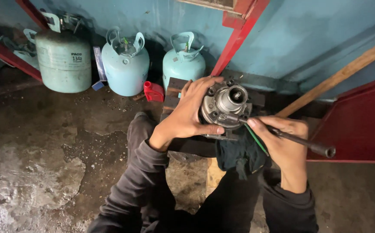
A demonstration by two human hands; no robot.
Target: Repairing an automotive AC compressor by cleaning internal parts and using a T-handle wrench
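Observation:
My left hand [186, 113] grips the left side of a round grey metal assembly with a protruding hub [227, 102], thumb along its lower edge. In my right hand [282, 144] is a long dark metal rod tool [313, 146], whose tip touches the lower right of the assembly. A thin green wire [255, 139] runs from the assembly down past that hand. A dark cloth [239, 155] hangs beneath the assembly, which rests on a dark block [173, 92].
Three pale green gas cylinders [125, 64] stand against the blue wall, with a small red container [154, 91] beside them. A red metal bar [239, 34] leans diagonally, a wooden plank [347, 71] and a red panel [360, 125] lie right. The concrete floor [45, 164] is stained.

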